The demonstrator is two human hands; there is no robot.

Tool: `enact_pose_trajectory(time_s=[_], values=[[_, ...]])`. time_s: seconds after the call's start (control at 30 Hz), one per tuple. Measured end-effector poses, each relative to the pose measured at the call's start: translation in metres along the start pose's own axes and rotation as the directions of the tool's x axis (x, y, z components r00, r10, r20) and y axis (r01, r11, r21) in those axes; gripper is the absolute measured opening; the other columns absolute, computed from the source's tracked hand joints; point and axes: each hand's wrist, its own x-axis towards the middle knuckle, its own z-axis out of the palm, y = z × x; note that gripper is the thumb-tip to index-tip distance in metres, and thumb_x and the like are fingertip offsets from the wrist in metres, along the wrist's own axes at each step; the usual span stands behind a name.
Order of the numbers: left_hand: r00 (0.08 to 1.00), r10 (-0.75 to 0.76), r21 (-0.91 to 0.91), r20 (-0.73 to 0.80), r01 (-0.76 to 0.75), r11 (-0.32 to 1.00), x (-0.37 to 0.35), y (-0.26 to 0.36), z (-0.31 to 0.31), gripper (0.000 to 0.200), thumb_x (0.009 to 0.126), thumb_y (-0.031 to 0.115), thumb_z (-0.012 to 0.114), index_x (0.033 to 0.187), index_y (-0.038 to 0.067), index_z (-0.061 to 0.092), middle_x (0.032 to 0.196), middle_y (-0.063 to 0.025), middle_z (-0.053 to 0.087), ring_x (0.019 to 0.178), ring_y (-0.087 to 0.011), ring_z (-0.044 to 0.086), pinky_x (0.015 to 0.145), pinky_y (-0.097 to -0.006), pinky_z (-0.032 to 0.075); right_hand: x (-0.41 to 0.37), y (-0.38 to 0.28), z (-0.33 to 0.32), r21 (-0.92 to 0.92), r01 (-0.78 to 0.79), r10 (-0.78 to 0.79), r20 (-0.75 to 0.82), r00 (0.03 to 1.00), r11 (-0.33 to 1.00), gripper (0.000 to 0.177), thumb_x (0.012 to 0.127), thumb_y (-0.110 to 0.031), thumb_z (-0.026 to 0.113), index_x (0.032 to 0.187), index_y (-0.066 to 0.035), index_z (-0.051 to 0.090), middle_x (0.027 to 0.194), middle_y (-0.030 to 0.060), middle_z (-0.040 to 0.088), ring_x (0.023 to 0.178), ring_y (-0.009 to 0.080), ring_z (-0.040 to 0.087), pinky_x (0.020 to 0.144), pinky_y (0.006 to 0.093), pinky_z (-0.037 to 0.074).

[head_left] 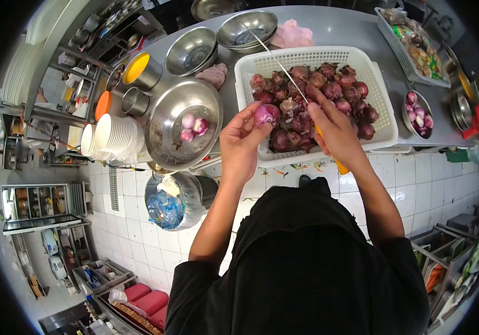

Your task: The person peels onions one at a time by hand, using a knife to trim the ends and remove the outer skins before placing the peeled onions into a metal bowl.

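Note:
Between its fingertips and thumb my left hand [242,142] holds a purple onion [267,115]. My right hand [337,131] is closed on a long knife [278,60]; the yellow handle shows below the palm and the blade points up and to the left. Both hands are over the near part of a white perforated basket [387,106], which holds many red onions [331,89] in dry skins. Left of my left hand, a steel colander [164,120] contains several peeled onions [199,126].
Two steel bowls [186,50] and pink cloths [291,34] lie behind. On the right are a bowl of peeled onions [418,115] and a basket of packets [415,47]. Stacked cups [117,134] stand left; a lined bin [175,204] is below the table edge.

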Motion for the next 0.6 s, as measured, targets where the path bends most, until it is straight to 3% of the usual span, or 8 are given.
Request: enact_pose_trajectory(time_s=[0.07,0.17,0.27,0.37,0.47,0.6], values=[[0.998,0.056,0.121,-0.008,-0.055,0.991,0.002,-0.001,0.001,0.046,0.085,-0.013,0.063,0.129,-0.006,0.051,0.115,-0.0133,0.066,0.106,-0.0155,0.063,0.091,-0.0296,0.053,-0.010,-0.008,0.003,0.036,0.087,-0.089,0.057,0.994,0.996,0.065,0.099,-0.041,0.056,0.149,-0.004,0.039,0.064,0.0004,0.048,0.056,0.0096,0.048,0.051,0.0263,0.039],[0.992,0.124,0.190,-0.028,-0.116,0.975,-0.001,0.002,0.012,0.044,0.083,-0.015,0.062,0.124,-0.007,0.052,0.113,-0.0115,0.066,0.105,-0.0143,0.063,0.087,-0.0271,0.053,-0.018,0.007,0.016,-0.111,0.351,-0.341,0.096,0.935,0.930,0.065,0.098,-0.039,0.056,0.147,0.000,0.039,0.065,0.0057,0.052,0.061,0.0157,0.055,0.057,0.0304,0.043],[0.986,0.165,0.190,-0.009,-0.161,0.969,-0.003,0.000,0.015,0.039,0.080,-0.018,0.060,0.117,-0.005,0.054,0.109,-0.0096,0.066,0.102,-0.0146,0.064,0.084,-0.0259,0.053,-0.031,-0.008,0.021,-0.274,0.417,-0.390,0.149,0.909,0.867,0.064,0.097,-0.037,0.058,0.144,0.003,0.041,0.066,0.0118,0.055,0.061,0.0227,0.059,0.058,0.0355,0.045],[0.987,0.161,0.235,0.003,-0.157,0.959,-0.005,0.000,0.014,0.036,0.080,-0.018,0.060,0.112,-0.004,0.054,0.107,-0.0087,0.066,0.097,-0.0155,0.065,0.081,-0.0260,0.054,-0.029,-0.005,0.026,-0.300,0.501,-0.485,0.132,0.865,0.812,0.063,0.096,-0.036,0.059,0.143,0.003,0.043,0.067,0.0154,0.057,0.059,0.0268,0.059,0.057,0.0361,0.045],[0.978,0.209,0.242,-0.006,-0.202,0.949,-0.006,0.000,0.017,0.034,0.079,-0.018,0.059,0.110,-0.004,0.055,0.107,-0.0089,0.065,0.093,-0.0156,0.066,0.080,-0.0266,0.054,-0.031,-0.012,0.025,-0.284,0.428,-0.396,0.166,0.903,0.858,0.063,0.096,-0.036,0.060,0.143,0.003,0.043,0.065,0.0161,0.056,0.057,0.0293,0.060,0.056,0.0373,0.045],[0.978,0.205,0.256,-0.038,-0.189,0.948,-0.007,-0.001,0.016,0.034,0.079,-0.019,0.058,0.110,-0.005,0.055,0.105,-0.0086,0.065,0.096,-0.0156,0.065,0.081,-0.0263,0.054,-0.028,-0.007,0.029,-0.276,0.442,-0.415,0.151,0.897,0.854,0.060,0.096,-0.035,0.060,0.140,0.002,0.047,0.066,0.0175,0.059,0.058,0.0310,0.062,0.058,0.0374,0.047]])
